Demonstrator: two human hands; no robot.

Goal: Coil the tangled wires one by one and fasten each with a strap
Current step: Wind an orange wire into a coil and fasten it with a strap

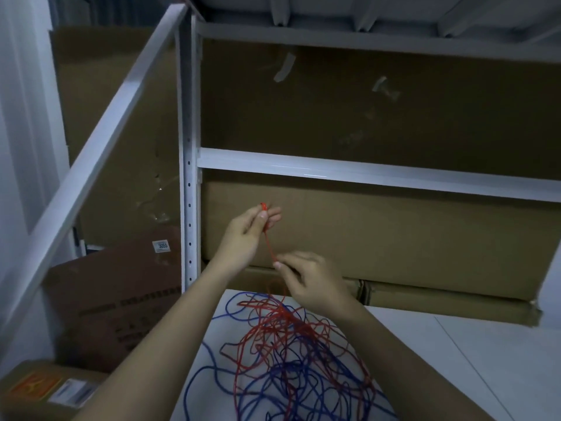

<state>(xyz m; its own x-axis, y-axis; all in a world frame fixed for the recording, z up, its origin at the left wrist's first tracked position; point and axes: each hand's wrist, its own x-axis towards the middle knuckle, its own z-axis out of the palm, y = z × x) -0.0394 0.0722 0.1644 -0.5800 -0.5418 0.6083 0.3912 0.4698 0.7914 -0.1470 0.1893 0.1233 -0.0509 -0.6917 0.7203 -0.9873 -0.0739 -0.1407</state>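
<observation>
White tabletop (pixel 425 360): tangled thin red wire (pixel 267 335); left hand (pixel 246 235), right hand (pixel 309 278) fingers pinching it.

Dim room: white metal shelving (pixel 364 171) holds what look like cardboard boxes (pixel 364 232).

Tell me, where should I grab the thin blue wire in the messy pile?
Grab the thin blue wire at its open loop on the pile's left edge, coming from the left. There it lies alone on the white surface, clear of the thin red wire.
</observation>
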